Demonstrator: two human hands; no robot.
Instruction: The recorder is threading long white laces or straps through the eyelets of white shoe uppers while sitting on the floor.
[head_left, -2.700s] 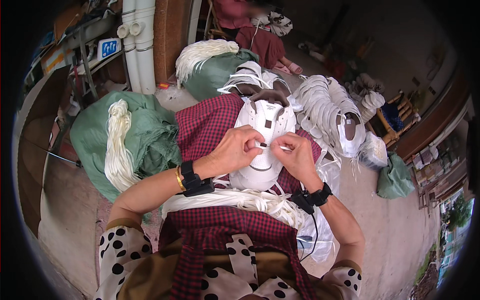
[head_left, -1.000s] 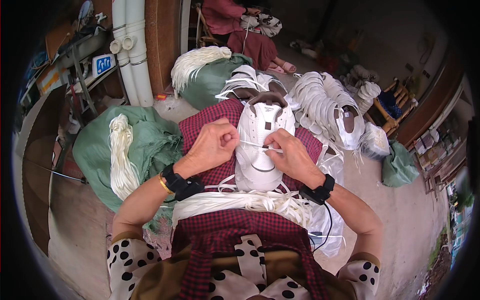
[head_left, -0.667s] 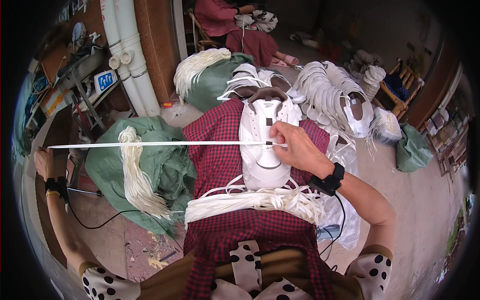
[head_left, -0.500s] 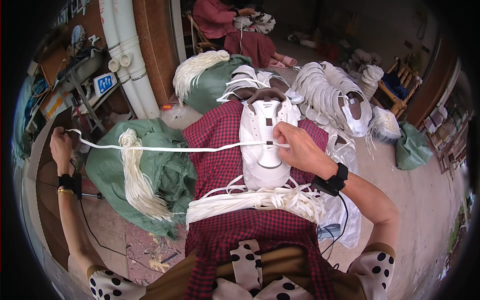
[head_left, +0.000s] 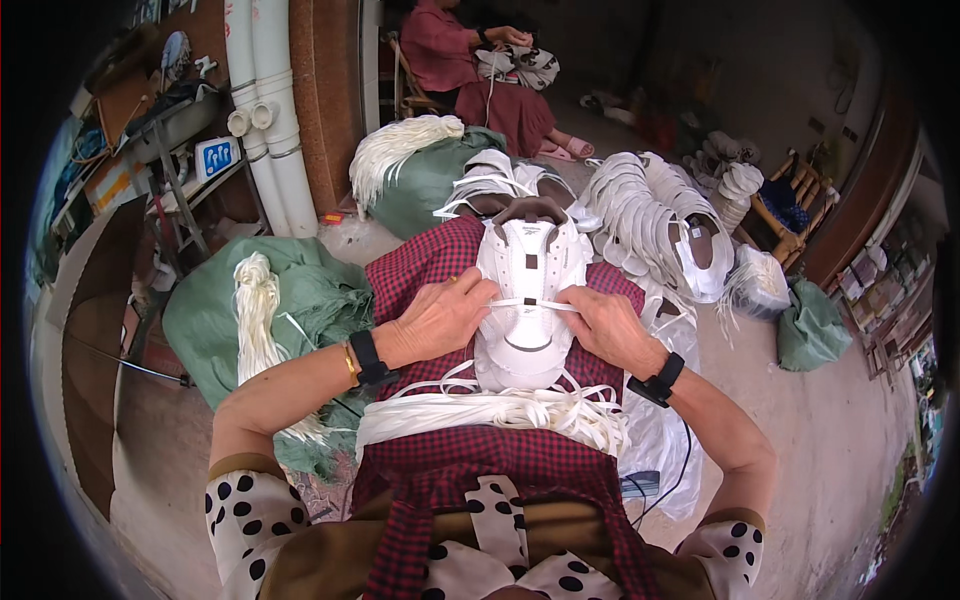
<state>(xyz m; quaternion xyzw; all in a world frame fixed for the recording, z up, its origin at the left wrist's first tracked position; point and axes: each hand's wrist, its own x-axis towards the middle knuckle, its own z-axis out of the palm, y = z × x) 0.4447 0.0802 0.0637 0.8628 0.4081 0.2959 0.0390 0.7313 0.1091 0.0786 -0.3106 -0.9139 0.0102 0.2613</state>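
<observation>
A white shoe upper [head_left: 522,365] with a brown lining lies on my lap over a red-and-black checked cloth [head_left: 420,262], its toe toward me. One white shoelace [head_left: 522,302] runs flat across its tongue. To the left of the tongue, my left hand [head_left: 445,315] pinches the lace at the eyelet edge. On the opposite edge my right hand [head_left: 610,325] is closed on the lace too, fingers against the upper. Just below the toe, a thick bunch of white laces [head_left: 475,418] stretches across my lap.
Green sacks [head_left: 205,315] at left and behind carry hanging lace bundles [head_left: 258,295]. Rows of white shoe uppers [head_left: 640,205] lie beyond my lap. A small green bag [head_left: 815,325] stands at right. Another person [head_left: 445,55] sits at the back. White pipes [head_left: 270,120] rise at left.
My left hand has come from far left, where it held the lace stretched out, to the left edge of the upper. My right hand stays at the right edge.
</observation>
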